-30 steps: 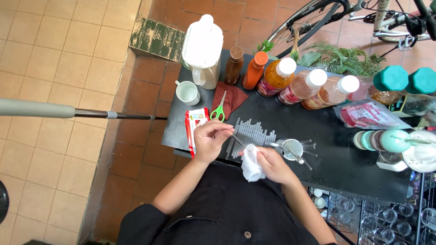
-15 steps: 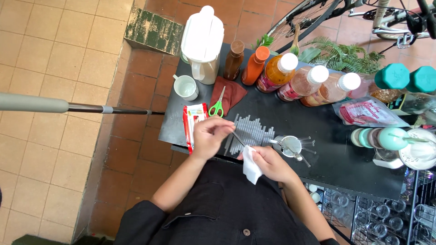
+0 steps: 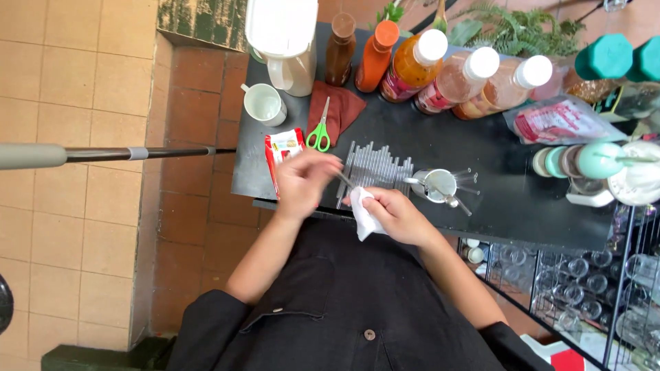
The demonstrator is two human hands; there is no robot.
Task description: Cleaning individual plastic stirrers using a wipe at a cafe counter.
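My left hand (image 3: 302,182) pinches one end of a thin clear straw (image 3: 344,180) above the front edge of the black table (image 3: 522,206). The straw's other end runs into a white tissue (image 3: 363,214) that my right hand (image 3: 395,214) is closed around. Just beyond both hands lies a row of several clear straws (image 3: 375,168), side by side. A small metal cup (image 3: 437,185) with more straws in it stands right of that row.
Green scissors (image 3: 319,134) lie on a red cloth (image 3: 342,110), beside a red-and-white packet (image 3: 283,148) and a white mug (image 3: 264,104). A white jug (image 3: 283,38), several sauce and syrup bottles (image 3: 412,65) and teal-lidded jars (image 3: 605,58) line the back. A rack of glasses (image 3: 584,282) stands right.
My left hand has slid left along the straw, drawing it through the tissue. My right hand with the tissue stays near the table's front edge. The camera has moved closer.
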